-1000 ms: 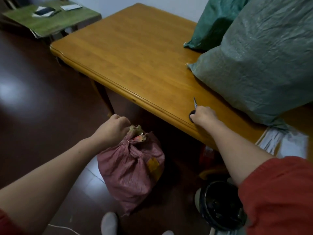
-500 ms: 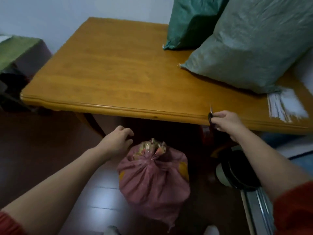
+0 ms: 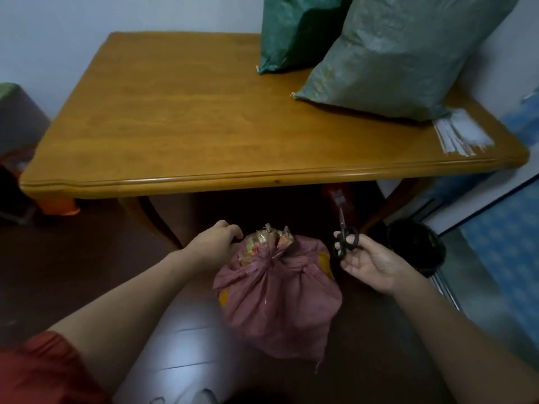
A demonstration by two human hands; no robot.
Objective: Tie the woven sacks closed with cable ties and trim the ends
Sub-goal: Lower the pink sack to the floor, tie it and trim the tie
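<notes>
A dull red woven sack (image 3: pixel 277 298) stands on the dark floor in front of the wooden table (image 3: pixel 204 135), its neck gathered and cinched tight. My left hand (image 3: pixel 214 243) hovers just left of the sack's frayed mouth, fingers loosely curled and holding nothing. My right hand (image 3: pixel 370 262) is to the right of the sack, palm up, holding small black-handled scissors (image 3: pixel 344 237) by their loops with the blades pointing up. Two green woven sacks, a dark one (image 3: pixel 294 30) and a paler one (image 3: pixel 402 53), lie on the table's far right.
A bundle of white cable ties (image 3: pixel 458 138) lies at the table's right corner. A black round bin (image 3: pixel 417 246) stands on the floor right of my right hand. An orange object (image 3: pixel 58 205) sits under the table's left end.
My right hand lifted the scissors off the table edge and brought them down beside the sack. My left hand let go of the sack's neck and stays next to it.
</notes>
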